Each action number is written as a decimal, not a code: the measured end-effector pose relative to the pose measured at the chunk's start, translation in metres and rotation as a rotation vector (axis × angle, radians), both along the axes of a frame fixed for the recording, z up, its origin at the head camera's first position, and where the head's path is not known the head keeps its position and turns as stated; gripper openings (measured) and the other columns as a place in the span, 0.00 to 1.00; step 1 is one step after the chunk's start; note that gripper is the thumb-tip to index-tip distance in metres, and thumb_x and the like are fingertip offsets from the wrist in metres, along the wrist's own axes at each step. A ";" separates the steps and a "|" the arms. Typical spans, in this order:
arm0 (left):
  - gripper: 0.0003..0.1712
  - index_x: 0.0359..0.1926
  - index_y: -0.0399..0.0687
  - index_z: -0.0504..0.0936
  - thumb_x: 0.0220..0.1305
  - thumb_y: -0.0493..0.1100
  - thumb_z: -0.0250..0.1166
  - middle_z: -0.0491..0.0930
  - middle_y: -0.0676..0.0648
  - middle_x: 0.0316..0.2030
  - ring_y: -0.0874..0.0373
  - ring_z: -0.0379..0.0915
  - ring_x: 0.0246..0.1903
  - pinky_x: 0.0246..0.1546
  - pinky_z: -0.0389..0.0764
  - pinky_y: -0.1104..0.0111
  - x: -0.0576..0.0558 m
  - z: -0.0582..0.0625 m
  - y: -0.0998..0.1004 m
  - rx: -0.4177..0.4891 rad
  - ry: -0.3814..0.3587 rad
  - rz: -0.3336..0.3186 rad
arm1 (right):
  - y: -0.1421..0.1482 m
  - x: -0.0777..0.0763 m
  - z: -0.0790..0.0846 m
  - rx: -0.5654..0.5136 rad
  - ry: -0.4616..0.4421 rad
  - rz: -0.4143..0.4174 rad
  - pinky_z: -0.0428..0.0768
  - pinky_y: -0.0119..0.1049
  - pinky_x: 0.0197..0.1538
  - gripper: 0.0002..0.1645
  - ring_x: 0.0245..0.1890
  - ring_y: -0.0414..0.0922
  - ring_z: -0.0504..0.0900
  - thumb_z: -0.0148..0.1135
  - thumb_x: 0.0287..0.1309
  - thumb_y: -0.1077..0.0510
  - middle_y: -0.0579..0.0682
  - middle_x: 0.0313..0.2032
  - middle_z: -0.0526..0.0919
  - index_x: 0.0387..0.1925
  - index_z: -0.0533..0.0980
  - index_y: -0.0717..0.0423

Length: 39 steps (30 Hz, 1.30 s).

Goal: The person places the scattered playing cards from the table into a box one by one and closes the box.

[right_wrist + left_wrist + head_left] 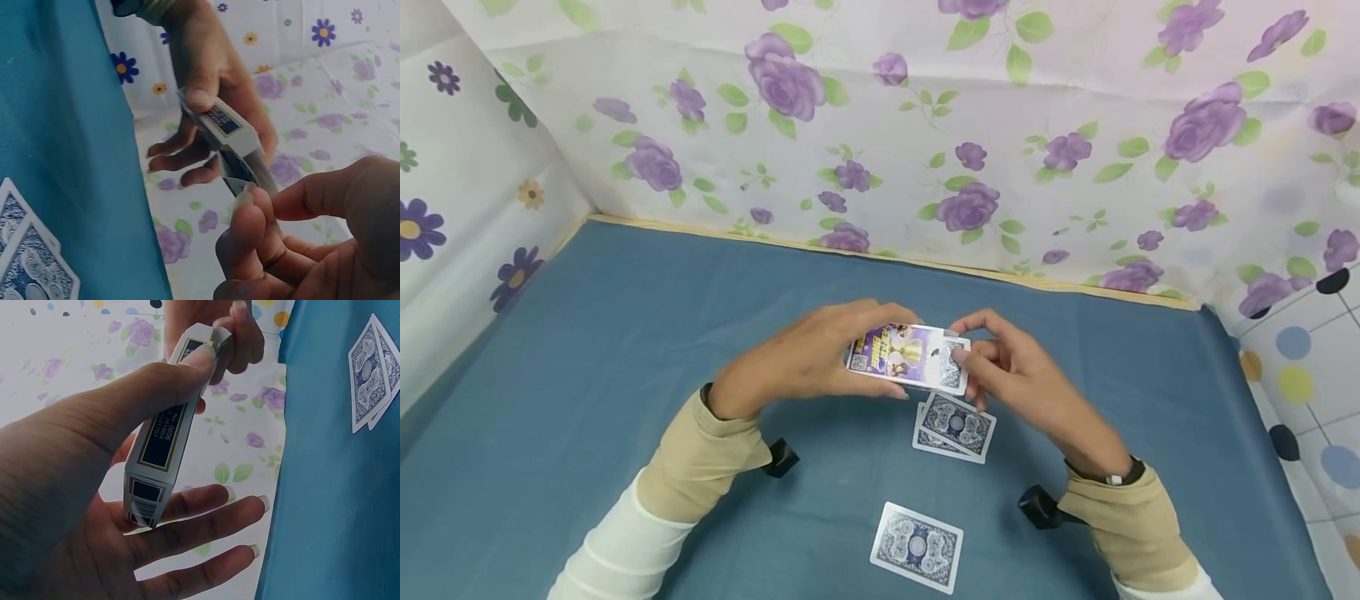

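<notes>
My left hand [820,354] grips a playing card box [895,354] by its long edges, thumb along one narrow side. A purple and yellow picture covers the box's upward face. At its right end, a blue-backed playing card [953,367] shows in the opening. My right hand [1015,367] has its thumb on that card and pinches at the open end, with its other fingers curled behind. A thin flap [236,184] stands out by the right fingertips in the right wrist view. How many cards are inside the box is hidden.
Overlapping playing cards [958,429] lie face down on the blue cloth [685,292], just below the box. Another face-down playing card [917,547] lies nearer the body. A flowered curtain [865,125] rises behind the table's far edge. Black wrist-worn devices [781,457] jut from both sleeves.
</notes>
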<state>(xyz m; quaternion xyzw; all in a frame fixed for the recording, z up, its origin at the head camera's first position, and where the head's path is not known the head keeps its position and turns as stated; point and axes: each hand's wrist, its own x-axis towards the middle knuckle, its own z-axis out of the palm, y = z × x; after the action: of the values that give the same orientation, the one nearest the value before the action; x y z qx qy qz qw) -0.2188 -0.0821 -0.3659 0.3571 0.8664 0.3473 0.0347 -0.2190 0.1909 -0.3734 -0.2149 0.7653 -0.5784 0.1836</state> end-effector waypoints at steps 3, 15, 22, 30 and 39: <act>0.38 0.65 0.66 0.71 0.54 0.64 0.70 0.72 0.61 0.38 0.66 0.68 0.31 0.31 0.74 0.68 -0.001 0.000 0.002 -0.020 -0.004 -0.006 | -0.003 0.001 -0.003 0.027 0.003 -0.019 0.78 0.43 0.23 0.17 0.18 0.53 0.74 0.57 0.69 0.56 0.60 0.22 0.76 0.54 0.67 0.57; 0.37 0.64 0.64 0.72 0.54 0.63 0.70 0.72 0.61 0.38 0.65 0.68 0.31 0.31 0.73 0.68 0.001 -0.001 0.007 -0.029 -0.006 -0.037 | -0.011 0.004 -0.012 0.104 0.000 -0.069 0.80 0.47 0.24 0.17 0.17 0.50 0.77 0.60 0.67 0.55 0.57 0.22 0.79 0.48 0.66 0.60; 0.37 0.65 0.63 0.72 0.54 0.62 0.71 0.73 0.60 0.37 0.65 0.69 0.31 0.30 0.74 0.68 0.000 -0.002 0.005 -0.015 -0.012 -0.022 | -0.009 0.001 -0.011 0.084 0.013 -0.032 0.80 0.49 0.25 0.19 0.19 0.54 0.77 0.58 0.69 0.51 0.61 0.24 0.79 0.52 0.67 0.59; 0.37 0.64 0.64 0.72 0.54 0.62 0.71 0.73 0.60 0.38 0.65 0.69 0.31 0.31 0.74 0.68 -0.001 0.001 0.004 0.014 -0.011 -0.016 | -0.001 -0.002 -0.008 0.054 0.012 -0.018 0.79 0.49 0.27 0.19 0.19 0.54 0.76 0.56 0.70 0.50 0.60 0.23 0.78 0.56 0.69 0.54; 0.37 0.64 0.65 0.73 0.54 0.63 0.71 0.72 0.60 0.37 0.65 0.68 0.31 0.30 0.73 0.68 0.001 -0.003 0.006 -0.020 -0.005 -0.018 | -0.008 0.001 -0.011 0.086 0.002 0.000 0.80 0.47 0.25 0.18 0.20 0.50 0.78 0.59 0.68 0.53 0.56 0.28 0.82 0.51 0.69 0.59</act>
<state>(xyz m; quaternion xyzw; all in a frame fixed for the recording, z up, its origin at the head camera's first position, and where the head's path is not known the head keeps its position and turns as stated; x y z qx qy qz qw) -0.2179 -0.0762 -0.3691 0.3636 0.8665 0.3393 0.0432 -0.2183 0.1826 -0.3846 -0.2076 0.7897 -0.5445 0.1918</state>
